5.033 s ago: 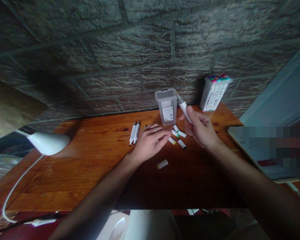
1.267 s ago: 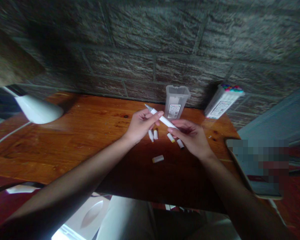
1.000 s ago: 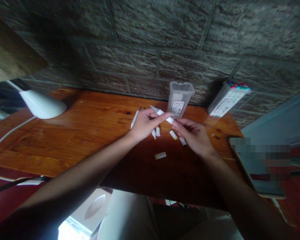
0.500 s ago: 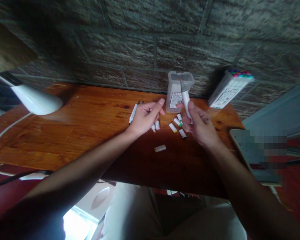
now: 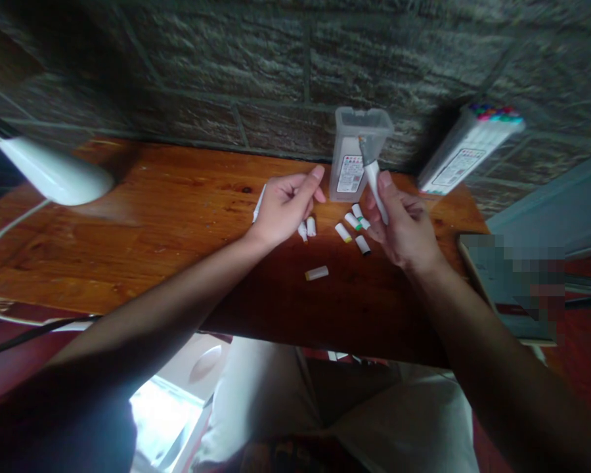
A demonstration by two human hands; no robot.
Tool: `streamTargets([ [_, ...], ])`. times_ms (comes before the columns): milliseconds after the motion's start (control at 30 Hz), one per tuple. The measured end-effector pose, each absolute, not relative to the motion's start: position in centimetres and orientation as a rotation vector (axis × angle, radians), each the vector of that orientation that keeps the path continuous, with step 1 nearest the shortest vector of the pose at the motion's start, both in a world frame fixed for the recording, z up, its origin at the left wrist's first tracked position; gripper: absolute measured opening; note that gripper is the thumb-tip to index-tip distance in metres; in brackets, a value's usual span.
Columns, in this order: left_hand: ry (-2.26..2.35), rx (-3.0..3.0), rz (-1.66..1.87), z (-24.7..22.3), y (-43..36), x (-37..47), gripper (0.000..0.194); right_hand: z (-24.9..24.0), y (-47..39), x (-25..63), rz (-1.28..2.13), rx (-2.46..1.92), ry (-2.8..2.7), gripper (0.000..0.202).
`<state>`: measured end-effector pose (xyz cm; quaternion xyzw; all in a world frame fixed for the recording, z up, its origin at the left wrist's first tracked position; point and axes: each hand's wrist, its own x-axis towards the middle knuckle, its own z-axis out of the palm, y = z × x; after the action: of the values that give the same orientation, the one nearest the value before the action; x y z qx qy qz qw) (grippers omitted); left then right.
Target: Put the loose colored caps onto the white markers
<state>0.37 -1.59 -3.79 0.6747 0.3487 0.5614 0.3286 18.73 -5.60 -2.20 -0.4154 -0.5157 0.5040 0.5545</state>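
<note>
My right hand (image 5: 406,226) is closed around a white marker (image 5: 375,187), its grey end and small orange-brown tip pointing up. In view, that tip overlaps the clear plastic marker case (image 5: 347,184), which stands upright with a printed label. My left hand (image 5: 288,207) hovers over the table, fingers loosely curled and thumb stretched out; nothing shows in it. Partly hidden behind it is another white marker (image 5: 259,203). By its lower side lie an uncapped marker tip (image 5: 303,231) and a white cap (image 5: 311,226). Several caps (image 5: 343,232) with coloured ends lie between the hands.
A lone cap (image 5: 316,272) lies nearer me on the wooden table (image 5: 177,236). At the back right, a full marker case (image 5: 465,154) leans at an angle in view. A white lamp (image 5: 59,174) with a cable is at left. The stone wall (image 5: 270,79) bounds the back.
The view has tilted, so the table things sit higher in the picture. My right hand still holds the marker, now slightly right of the case's middle. My left hand keeps its pose.
</note>
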Motion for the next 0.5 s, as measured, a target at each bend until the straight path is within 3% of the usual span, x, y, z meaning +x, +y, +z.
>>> streamTargets([
  [233,0.935,1.8,1.463,-3.85,-1.73,0.48,0.052,-2.59,-4.98,18.76,1.158,-1.007,-1.165,0.052],
  [500,0.933,1.773,1.381,-3.38,-2.21,0.48,0.046,-2.64,-4.8,19.19,1.098,-0.951,-1.271,0.038],
])
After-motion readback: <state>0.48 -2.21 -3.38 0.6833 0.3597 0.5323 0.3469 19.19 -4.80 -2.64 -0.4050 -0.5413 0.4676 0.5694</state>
